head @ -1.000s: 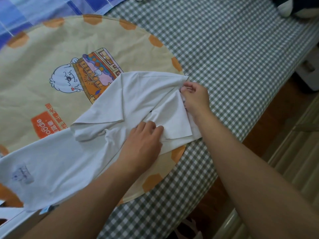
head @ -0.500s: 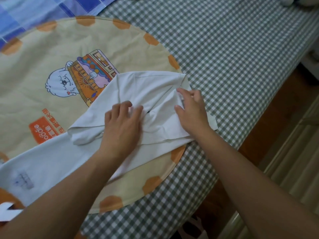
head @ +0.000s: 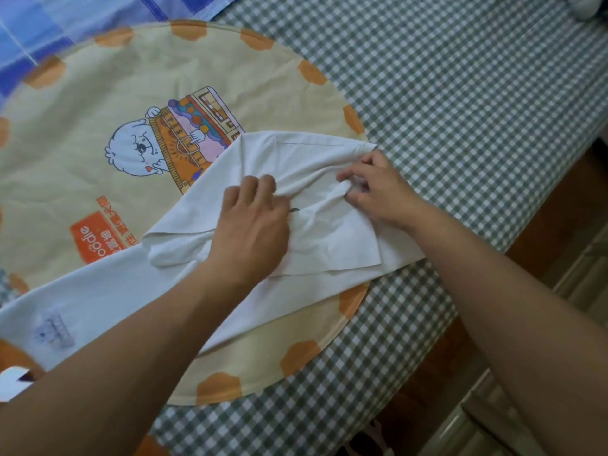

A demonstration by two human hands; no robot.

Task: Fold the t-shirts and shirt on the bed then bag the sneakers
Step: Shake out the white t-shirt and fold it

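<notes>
white t-shirt (head: 171, 291) half-folded on round beige mat (head: 98, 179) near bed's (head: 460, 93) right edge, left hand (head: 253, 232) flat on shirt's middle — fingers straight, right hand (head: 381, 195) pinching bunched fabric just beside it, shirt's tail trailing toward bed's near-left corner

Bare checked sheet (head: 460, 110) right of t-shirt (head: 296, 159)

T-shirt (head: 108, 301) on mat (head: 82, 153), on bed (head: 460, 93)

White t-shirt (head: 306, 192), partly folded and rumpled, flat across the round beige mat (head: 98, 110) on the bed.
</notes>
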